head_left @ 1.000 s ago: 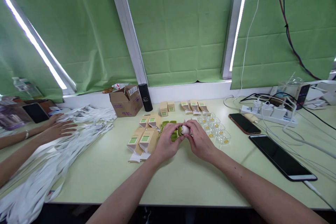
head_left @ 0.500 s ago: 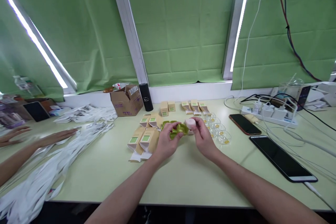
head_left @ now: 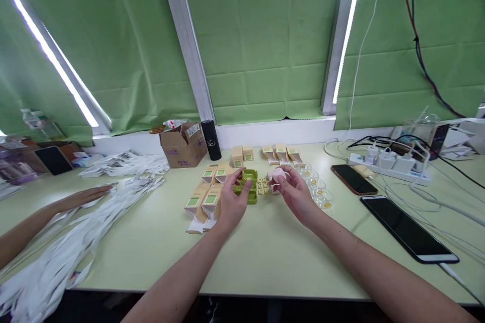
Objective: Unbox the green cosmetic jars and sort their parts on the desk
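My left hand (head_left: pixel 234 201) hovers over the left side of several green square-rimmed containers (head_left: pixel 250 175), thumb and fingers apart; whether it touches them I cannot tell. In my right hand (head_left: pixel 299 194) a pale pinkish-white rounded piece (head_left: pixel 279 174) is pinched between thumb and fingers. More whitish pieces sit just under it, partly hidden. Small yellow square pieces (head_left: pixel 262 185) lie in a cluster between the two hands. To the right of my right hand stand clear plastic cups (head_left: pixel 320 193) with a yellow spot in each. Kraft-coloured boxes with green labels (head_left: pixel 197 199) are left of my left hand.
More kraft boxes (head_left: pixel 280 154) stand at the back. A cardboard carton (head_left: pixel 184 146) and a black cylinder (head_left: pixel 210 140) are behind left. Phones (head_left: pixel 409 227), cables and a power strip (head_left: pixel 390 166) lie right. On the left, another person's hand (head_left: pixel 85 197) rests on white straps (head_left: pixel 83 232).
The green container that my left hand held is down among the others, and that hand has opened and shifted left. My right hand still holds the pale piece. One co-worker's hand has left view.
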Demonstrator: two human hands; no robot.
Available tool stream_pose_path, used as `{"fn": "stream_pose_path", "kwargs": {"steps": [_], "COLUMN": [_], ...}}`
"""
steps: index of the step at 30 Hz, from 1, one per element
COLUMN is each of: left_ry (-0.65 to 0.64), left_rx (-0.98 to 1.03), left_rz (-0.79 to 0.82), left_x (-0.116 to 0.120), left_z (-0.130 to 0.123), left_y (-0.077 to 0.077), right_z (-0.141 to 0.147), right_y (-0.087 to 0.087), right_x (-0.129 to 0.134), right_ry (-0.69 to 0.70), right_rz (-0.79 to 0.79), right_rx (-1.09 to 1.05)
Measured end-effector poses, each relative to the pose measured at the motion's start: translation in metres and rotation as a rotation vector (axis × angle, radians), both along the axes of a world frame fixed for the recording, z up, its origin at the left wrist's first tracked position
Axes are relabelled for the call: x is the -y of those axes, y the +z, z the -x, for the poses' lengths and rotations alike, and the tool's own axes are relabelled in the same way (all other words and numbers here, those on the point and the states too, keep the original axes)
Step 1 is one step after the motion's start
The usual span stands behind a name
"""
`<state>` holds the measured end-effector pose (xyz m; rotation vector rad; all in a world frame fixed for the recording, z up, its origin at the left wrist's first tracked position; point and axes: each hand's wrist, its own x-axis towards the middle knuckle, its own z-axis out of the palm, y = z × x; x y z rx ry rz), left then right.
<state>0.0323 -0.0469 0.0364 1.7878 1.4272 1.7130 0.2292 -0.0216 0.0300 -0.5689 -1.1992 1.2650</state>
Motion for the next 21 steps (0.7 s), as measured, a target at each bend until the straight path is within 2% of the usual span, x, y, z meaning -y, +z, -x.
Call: {"fn": "stream_pose_path", "kwargs": {"steps": [8, 13, 18, 21], "left_ry": [0.004, -0.001, -0.006, -0.021], "left_rx": [-0.032, -0.02, -0.017, -0.02], "left_rz": [-0.023, -0.009, -0.018, -0.03], "left_x": [0.001, 0.003, 0.004, 0.003], "left_z": [0.0, 0.0, -0.001, -0.001], "left_y": [0.0, 0.001, 0.002, 0.002], "right_z": [-0.004, -0.013, -0.041, -0.055], "right_y": [0.001, 0.009, 0.024, 0.019], "right_x": [0.0, -0.003, -0.009, -0.01], "right_ry": [-0.04, -0.21, -0.391, -0.397], "right_rz": [-0.088, -0.232, -0.337, -0.518], "right_rx": [0.185, 0.324, 0.626, 0.88]}}
